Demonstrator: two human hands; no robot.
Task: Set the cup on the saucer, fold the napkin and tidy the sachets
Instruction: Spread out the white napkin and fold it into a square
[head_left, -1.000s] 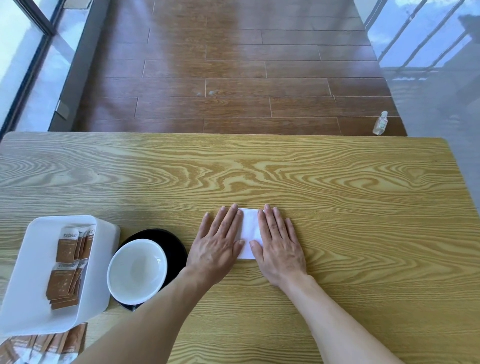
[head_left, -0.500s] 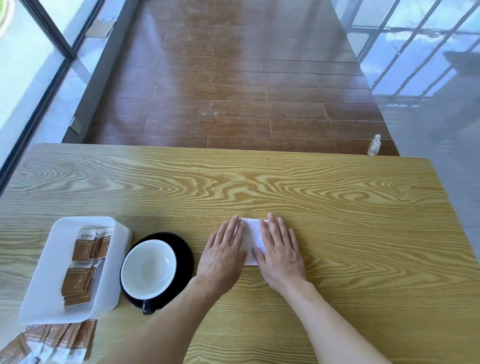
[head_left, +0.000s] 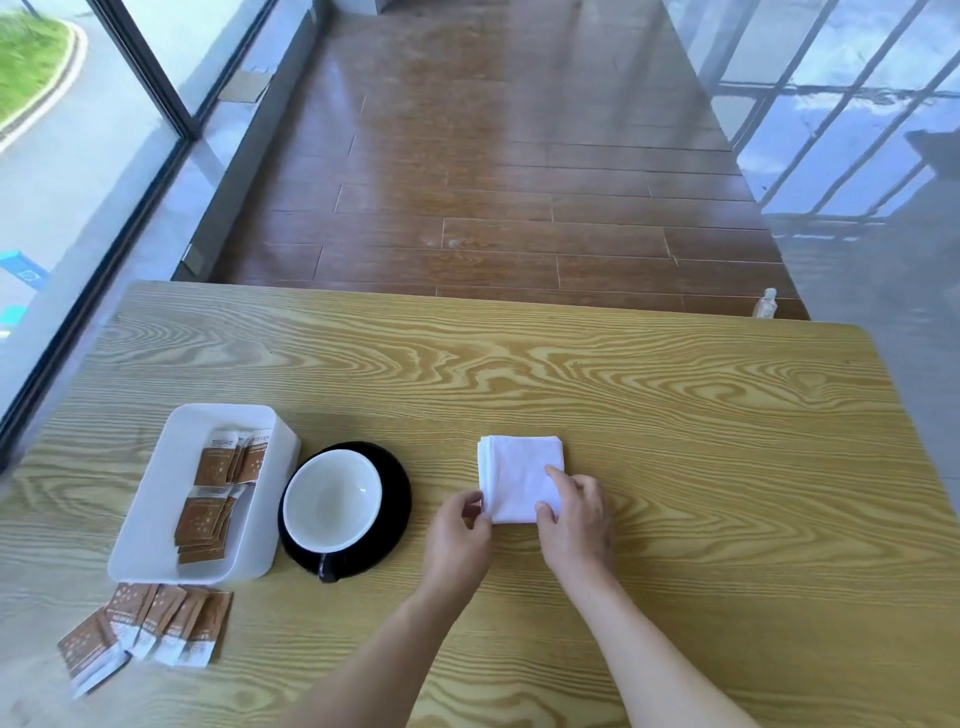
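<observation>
A white napkin (head_left: 519, 475), folded into a small square, lies flat on the wooden table (head_left: 675, 426). My left hand (head_left: 460, 535) pinches its near left corner. My right hand (head_left: 576, 519) grips its near right corner, fingers on top. Left of them a cup (head_left: 332, 501), black outside and white inside, stands on a black saucer (head_left: 395, 488), handle toward me. A white tray (head_left: 156, 514) further left holds several brown sachets (head_left: 208, 499). More brown sachets (head_left: 150, 629) lie fanned out on the table in front of the tray.
The table's far edge meets a brown wooden floor (head_left: 493, 182). A small clear bottle (head_left: 764, 304) stands on the floor just past the far right corner. Glass walls run along the left and right sides.
Both hands were pressing flat on the napkin and hiding most of it. They have slid back toward me to its near corners, so the folded square shows. The camera has tilted up.
</observation>
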